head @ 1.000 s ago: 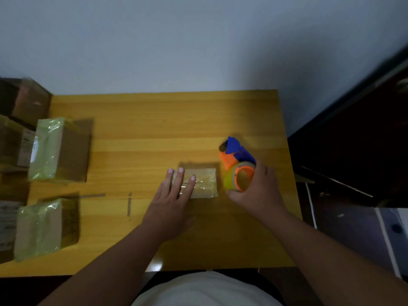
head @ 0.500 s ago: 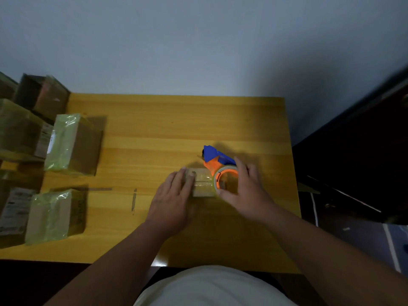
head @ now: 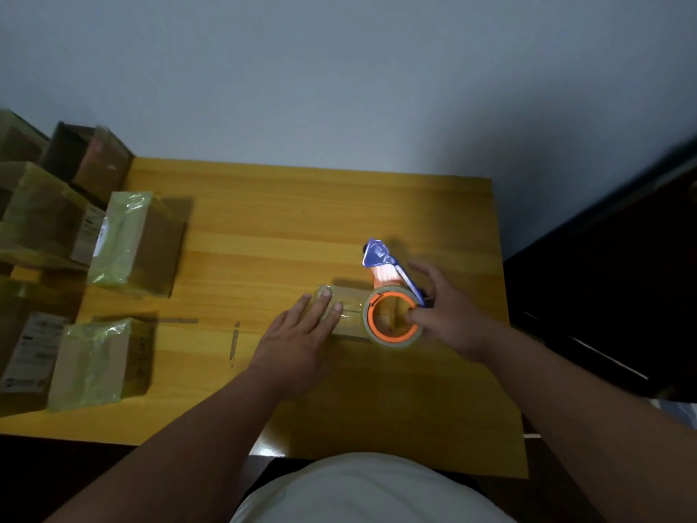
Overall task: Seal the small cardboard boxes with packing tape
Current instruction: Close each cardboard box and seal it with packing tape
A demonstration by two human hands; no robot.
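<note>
A small cardboard box [head: 352, 307] lies on the yellow wooden table [head: 286, 228], right of centre. My left hand [head: 298, 334] presses flat on the box's left part with straight fingers. My right hand [head: 449, 315] grips a tape dispenser [head: 392, 296] with an orange core, a blue handle and a clear tape roll. The roll sits over the box's right end and hides it. The dispenser's blue nose points away from me.
Two boxes wrapped in greenish tape [head: 132, 243] [head: 100, 362] stand at the table's left side. More cartons [head: 41, 209] are stacked beyond the left edge. Short tape strips [head: 234, 343] stick to the tabletop. A dark cabinet [head: 611, 288] stands to the right.
The dispenser came from beside the box's right end onto the box. My left hand stayed pressing on the box. The camera view shifted slightly.
</note>
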